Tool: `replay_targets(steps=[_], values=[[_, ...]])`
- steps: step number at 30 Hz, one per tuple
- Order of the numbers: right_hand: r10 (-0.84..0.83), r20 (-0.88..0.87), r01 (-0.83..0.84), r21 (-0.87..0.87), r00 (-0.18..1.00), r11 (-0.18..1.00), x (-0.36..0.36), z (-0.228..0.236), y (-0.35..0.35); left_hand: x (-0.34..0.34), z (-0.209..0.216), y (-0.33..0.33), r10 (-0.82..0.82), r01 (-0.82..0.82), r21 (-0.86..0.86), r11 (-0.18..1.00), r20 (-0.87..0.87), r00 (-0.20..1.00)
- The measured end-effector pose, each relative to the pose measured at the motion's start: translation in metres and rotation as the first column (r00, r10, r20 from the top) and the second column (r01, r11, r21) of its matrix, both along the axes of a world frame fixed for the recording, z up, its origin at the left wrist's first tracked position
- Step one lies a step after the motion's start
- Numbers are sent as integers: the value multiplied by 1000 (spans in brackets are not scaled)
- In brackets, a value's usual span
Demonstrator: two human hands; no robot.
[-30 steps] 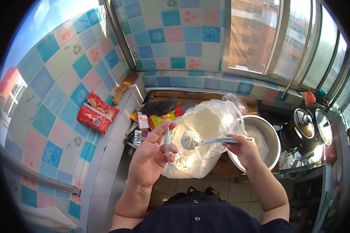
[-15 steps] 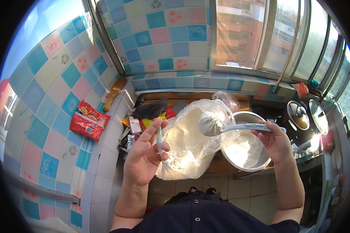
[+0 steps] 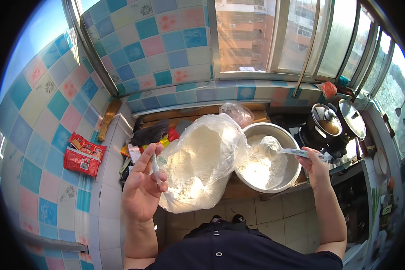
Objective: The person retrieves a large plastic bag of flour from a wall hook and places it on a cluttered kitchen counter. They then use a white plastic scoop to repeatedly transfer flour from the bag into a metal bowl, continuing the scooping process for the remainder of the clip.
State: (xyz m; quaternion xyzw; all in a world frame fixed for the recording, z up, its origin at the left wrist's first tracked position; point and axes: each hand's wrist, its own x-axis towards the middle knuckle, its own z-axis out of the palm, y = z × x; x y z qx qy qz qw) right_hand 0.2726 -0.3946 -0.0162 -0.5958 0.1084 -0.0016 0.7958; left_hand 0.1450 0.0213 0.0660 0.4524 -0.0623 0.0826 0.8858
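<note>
In my right hand (image 3: 317,170) is a large spoon (image 3: 297,152) with a white, flower-patterned handle, gripped near its end. A heap of white flour (image 3: 270,145) fills its bowl, over the round metal pot (image 3: 297,171), which has more flour inside. My left hand (image 3: 142,184) is raised at the near left side of a clear plastic bag (image 3: 231,155) of flour. Its fingers close round a thin, pale, greenish-white strip (image 3: 155,169); I cannot tell whether this belongs to the bag. The bag's mouth gapes widely.
Two lidded pots (image 3: 326,119) stand on the stove at the right. Behind the left hand lie a dark cloth (image 3: 150,133) and small packets. A red packet (image 3: 83,155) and a bundle of straw-coloured bristles (image 3: 109,119) are on the left ledge. Windows line the back right.
My right hand has carried the loaded spoon from above the flour bag to over the metal pot, lowering it. My left hand keeps its place by the bag. The whole view has shifted.
</note>
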Motion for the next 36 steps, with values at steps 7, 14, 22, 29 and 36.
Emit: replay_targets(steps=[7,14,22,29,36], values=[[592,364,94,-895,719,436,-14,-56,32,-1,-2,0,16,-16,27,1000,0,1000],[691,298,199,-954,658,222,-2,-56,35,-1,-4,2,3,-3,6,1000,14,1000],[814,109,96,-993,571,66,-1,-75,32,1,-4,0,5,-5,7,1000,3,1000],[786,79,119,-993,613,7,-54,-24,0,3,-5,-1,7,-7,2,1000,-7,1000],[751,87,104,-994,655,24,-53,-48,6,9,-4,-7,-7,7,9,1000,-20,1000]])
